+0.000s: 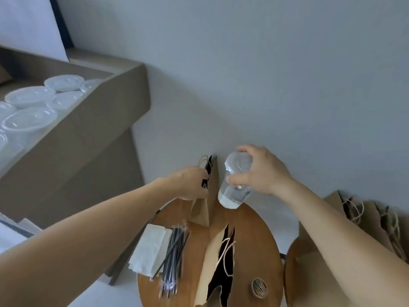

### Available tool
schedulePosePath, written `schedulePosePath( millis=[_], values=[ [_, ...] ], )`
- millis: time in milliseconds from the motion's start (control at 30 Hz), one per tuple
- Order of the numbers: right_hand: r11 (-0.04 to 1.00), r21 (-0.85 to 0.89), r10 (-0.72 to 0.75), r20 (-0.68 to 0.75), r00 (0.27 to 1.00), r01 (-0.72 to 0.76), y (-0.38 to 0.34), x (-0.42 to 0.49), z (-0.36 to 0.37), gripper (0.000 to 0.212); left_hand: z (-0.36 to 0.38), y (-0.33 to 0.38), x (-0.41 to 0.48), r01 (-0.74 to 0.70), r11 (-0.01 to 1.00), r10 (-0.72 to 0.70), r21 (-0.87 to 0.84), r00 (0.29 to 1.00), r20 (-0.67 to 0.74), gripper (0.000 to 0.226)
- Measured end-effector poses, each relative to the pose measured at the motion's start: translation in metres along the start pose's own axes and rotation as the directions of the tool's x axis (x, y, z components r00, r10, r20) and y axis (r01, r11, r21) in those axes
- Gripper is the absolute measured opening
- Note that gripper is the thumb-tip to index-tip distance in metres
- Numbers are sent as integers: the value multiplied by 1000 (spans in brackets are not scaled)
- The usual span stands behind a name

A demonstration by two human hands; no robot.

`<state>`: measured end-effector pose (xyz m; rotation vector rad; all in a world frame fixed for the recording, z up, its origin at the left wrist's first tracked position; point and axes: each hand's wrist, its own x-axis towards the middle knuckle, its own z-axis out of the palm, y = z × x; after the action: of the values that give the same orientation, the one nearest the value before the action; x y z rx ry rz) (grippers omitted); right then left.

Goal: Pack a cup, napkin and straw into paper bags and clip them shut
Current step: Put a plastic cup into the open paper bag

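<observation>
Left fingertips were hidden behind the far bag (pixel 202 210) rim; small black bits there were too blurred to name. The near bag (pixel 210 264) was cut off by the bottom edge, its mouth gaping dark with twine handles showing. A small round coil (pixel 259 287) at 5 o'clock on the counter (pixel 250 240) was hard to make out. The right forearm covered part of the brown bags (pixel 369 216) at 3 o'clock; dark bits sat at their tops, unclear whether clips. The right grip (pixel 261 171) held the clear cup (pixel 235 182) by its upper half, thumb in front, fingers over the top, cup tilted, its base at 6 o'clock from that hand and above the counter's 12 o'clock edge. The left grip (pixel 188 183) curled on the far bag's top edge, just at 9 o'clock of the cup, bag upright between both hands. White napkins (pixel 149 249) and black straws (pixel 174 251) lay touching at the counter's 9 o'clock, well apart from both hands. The counter was round, brown wood. Grey wall (pixel 265 63) behind. A brown shelf (pixel 93 129) at 10 o'clock carried lidded clear cups (pixel 28 120).
</observation>
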<state>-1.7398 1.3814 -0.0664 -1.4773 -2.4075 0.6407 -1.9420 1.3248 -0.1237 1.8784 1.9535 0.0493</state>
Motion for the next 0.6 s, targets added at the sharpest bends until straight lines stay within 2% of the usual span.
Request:
schedulePosePath(
  millis=[133, 200, 333, 433, 533, 600],
  values=[
    [998, -15, 66, 53, 996, -65, 41, -15, 39, 91, 54, 9, 10, 26, 1000, -26, -6, 997, 73, 54],
    [996, -6, 87, 63, 994, -87, 54, -20, 55, 92, 82, 9, 9, 29, 999, -26, -14, 985, 171, 63],
    [993, 36, 113, 77, 991, -116, 68, -26, 79, 95, 130, 2, 0, 0, 1000, 11, -23, 875, 484, 101],
    [990, 61, 125, 82, 989, -130, 74, -32, 91, 97, 161, 6, -8, 44, 995, 13, -87, 824, 566, 112],
    [989, 79, 118, 66, 991, -123, 78, -36, 98, 97, 186, 17, -15, 101, 993, -57, -64, 870, 489, 95],
    [989, 84, 117, 52, 992, -121, 79, -38, 102, 95, 198, 21, -16, 150, 988, -124, -36, 911, 393, 64]
  ],
)
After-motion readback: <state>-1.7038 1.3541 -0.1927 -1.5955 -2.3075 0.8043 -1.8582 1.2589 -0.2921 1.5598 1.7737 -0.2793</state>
